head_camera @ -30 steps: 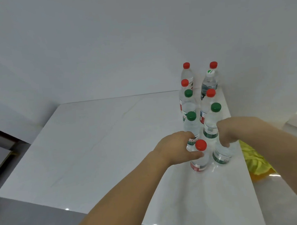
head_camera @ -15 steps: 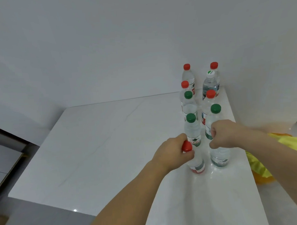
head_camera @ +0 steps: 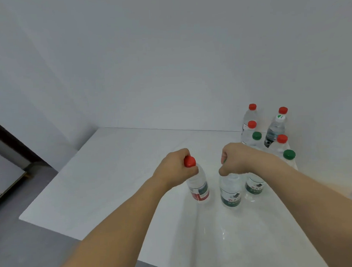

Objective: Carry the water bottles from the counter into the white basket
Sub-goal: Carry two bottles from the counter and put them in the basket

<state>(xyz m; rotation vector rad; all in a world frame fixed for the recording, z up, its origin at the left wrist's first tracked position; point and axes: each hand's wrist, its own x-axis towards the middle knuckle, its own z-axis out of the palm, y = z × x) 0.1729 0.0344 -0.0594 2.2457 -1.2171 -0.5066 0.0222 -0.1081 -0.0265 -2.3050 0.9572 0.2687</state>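
My left hand (head_camera: 175, 169) is closed around the neck of a red-capped water bottle (head_camera: 199, 186), which hangs slightly tilted over the white counter (head_camera: 104, 175). My right hand (head_camera: 235, 159) grips the top of a green-labelled water bottle (head_camera: 230, 193), its cap hidden in my fist. Another green-labelled bottle (head_camera: 254, 185) stands just behind, partly under my right forearm. Several more bottles with red and green caps (head_camera: 257, 136) stand in the far right corner. The white basket is out of view.
White walls close the counter at the back and right. The counter's left and near edges drop to a grey floor (head_camera: 25, 248). A dark door frame (head_camera: 9, 139) runs at the far left.
Both hands have pulled their bottles left and nearer, away from the cluster. The view has swung left, so the yellow item at the right is out of sight.
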